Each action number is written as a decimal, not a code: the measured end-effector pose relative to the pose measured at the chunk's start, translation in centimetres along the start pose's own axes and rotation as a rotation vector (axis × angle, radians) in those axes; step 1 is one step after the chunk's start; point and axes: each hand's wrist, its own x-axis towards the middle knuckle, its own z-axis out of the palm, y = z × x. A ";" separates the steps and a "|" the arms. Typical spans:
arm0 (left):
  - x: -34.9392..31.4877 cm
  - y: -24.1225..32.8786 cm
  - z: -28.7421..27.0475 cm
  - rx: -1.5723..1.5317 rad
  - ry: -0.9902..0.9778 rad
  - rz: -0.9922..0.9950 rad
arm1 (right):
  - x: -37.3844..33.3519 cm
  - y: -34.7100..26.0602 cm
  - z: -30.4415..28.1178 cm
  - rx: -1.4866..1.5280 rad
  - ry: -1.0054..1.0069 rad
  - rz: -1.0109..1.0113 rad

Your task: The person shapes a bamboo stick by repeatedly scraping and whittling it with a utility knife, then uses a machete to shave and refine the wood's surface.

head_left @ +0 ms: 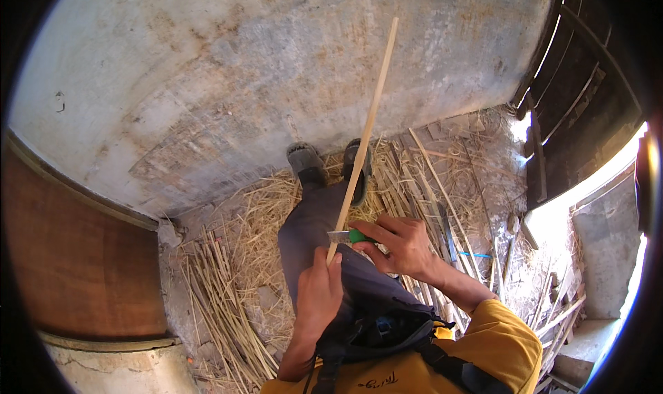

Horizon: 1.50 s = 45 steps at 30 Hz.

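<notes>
Gripping the near end of a long stick (364, 135), the left hand (319, 299) points it up and away toward the wall (228, 76), while the right hand (404, 245), clamped on a green-handled knife (347, 236), sets the blade crosswise against it just above.

Left hand (319, 296): forearm up from lower edge, fist closed around lower end of bamboo strip (364, 137), thumb on top. Right hand (400, 245): forearm enters from lower right, wrist bent inward, fingers pinched on green-handled knife (349, 236), blade against strip just above left hand. Hands near, not touching.
</notes>
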 end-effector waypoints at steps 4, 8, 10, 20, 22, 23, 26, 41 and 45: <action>-0.1 -0.2 0.2 0.024 0.003 -0.013 | -0.1 0.2 0.2 -0.033 0.015 -0.013; -0.3 -0.2 0.1 0.041 -0.003 -0.030 | -0.2 0.2 0.2 -0.049 0.005 -0.012; -0.4 -0.2 0.1 0.052 0.001 -0.035 | -0.1 0.3 0.3 -0.051 0.013 -0.025; -1.5 -1.1 -0.1 0.085 0.021 -0.057 | 0.5 1.6 0.7 -0.067 0.048 0.014; -2.3 -1.4 0.2 0.098 -0.016 -0.086 | 1.7 3.5 0.2 -0.119 0.127 0.119; -2.8 -1.5 0.4 0.107 -0.042 -0.094 | 2.4 4.7 0.0 -0.129 0.176 0.136; -4.2 -2.2 0.4 0.121 -0.094 -0.166 | 5.1 9.0 -1.6 -0.105 0.293 0.294; -4.9 -3.7 -0.9 -0.048 -0.165 -0.208 | 5.4 11.5 -1.1 0.081 0.234 0.344; -5.3 -3.5 -1.4 0.085 -0.111 -0.147 | 5.8 11.6 -1.6 0.064 0.233 0.184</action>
